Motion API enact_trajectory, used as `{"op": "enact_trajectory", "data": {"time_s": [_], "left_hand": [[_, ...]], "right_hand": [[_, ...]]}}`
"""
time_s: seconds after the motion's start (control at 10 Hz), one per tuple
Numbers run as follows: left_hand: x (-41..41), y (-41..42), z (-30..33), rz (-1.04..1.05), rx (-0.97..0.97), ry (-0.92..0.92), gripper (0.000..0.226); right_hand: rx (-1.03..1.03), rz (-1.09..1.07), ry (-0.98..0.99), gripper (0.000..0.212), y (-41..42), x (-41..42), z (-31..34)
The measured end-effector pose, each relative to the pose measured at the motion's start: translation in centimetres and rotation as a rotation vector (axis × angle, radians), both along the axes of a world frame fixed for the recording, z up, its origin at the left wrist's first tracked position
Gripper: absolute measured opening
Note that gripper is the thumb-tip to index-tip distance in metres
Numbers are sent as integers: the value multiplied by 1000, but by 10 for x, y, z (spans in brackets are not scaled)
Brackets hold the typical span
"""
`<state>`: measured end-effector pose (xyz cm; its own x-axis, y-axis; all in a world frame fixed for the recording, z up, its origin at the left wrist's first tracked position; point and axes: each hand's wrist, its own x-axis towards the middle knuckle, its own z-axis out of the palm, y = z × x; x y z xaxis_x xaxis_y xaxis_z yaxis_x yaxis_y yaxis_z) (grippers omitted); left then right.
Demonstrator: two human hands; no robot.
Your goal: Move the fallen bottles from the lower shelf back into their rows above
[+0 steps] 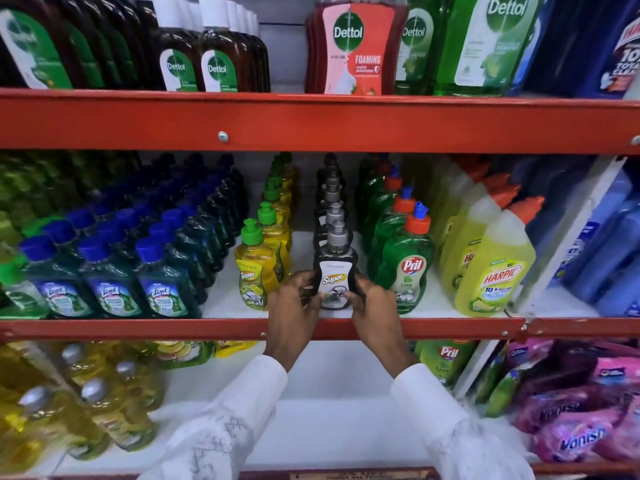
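Note:
A black Super bottle (333, 271) with a grey pump top stands upright at the front of its row on the middle shelf (138, 329). My left hand (294, 306) grips its left side and my right hand (372, 308) grips its right side, fingers wrapped over the lower label. Behind it runs a row of the same black pump bottles (330, 202). A row of yellow Super bottles (254, 268) with green caps stands just to the left. On the lower shelf, a green pouch (180, 353) and a yellow one (232, 346) lie near the back.
Blue-capped Lizol bottles (110, 271) fill the left of the middle shelf; green Pril bottles (403, 268) and yellow Harpic bottles (491, 271) stand to the right. Dettol bottles (349, 46) line the top shelf. Below are yellow bottles (104, 403), a Pril bottle (445, 362) and pink Vanish packs (575, 434).

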<state>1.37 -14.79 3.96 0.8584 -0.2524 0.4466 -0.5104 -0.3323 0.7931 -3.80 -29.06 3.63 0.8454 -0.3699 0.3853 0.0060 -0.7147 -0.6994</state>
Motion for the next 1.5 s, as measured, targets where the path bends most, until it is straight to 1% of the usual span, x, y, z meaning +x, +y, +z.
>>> {"op": "enact_trajectory", "data": {"time_s": [0.2,0.3,0.4,0.5,0.6,0.7,0.8,0.9,1.1,1.3,1.4,1.5], "left_hand": [[-10,3,6,-11,-29,11,39],[-17,21,2,77,-100,-85,26],[-19,55,4,246,-232,-238,18],[-3,85,10,345,-285,-217,19],[22,99,13,318,-92,-27,34],[32,102,17,203,112,113,49],[36,106,20,101,145,96,39],[38,110,20,61,105,76,34],[40,109,12,-6,14,134,38],[41,108,9,-29,-8,135,39],[40,109,11,-29,-2,135,42],[31,109,13,49,26,98,56]], "right_hand": [[14,-56,-15,43,4,-2,-4],[33,-209,-137,45,14,-15,-4],[54,-293,-436,36,38,-31,2],[22,-187,-490,32,70,-22,8],[45,-19,-274,34,92,7,7],[14,34,-97,39,104,30,6],[-12,34,-54,36,110,39,7],[30,30,-37,34,110,39,6],[58,-4,-39,37,106,35,5],[60,9,-51,38,106,35,2],[75,12,-62,37,107,35,4],[177,-115,-181,32,104,20,6]]}}
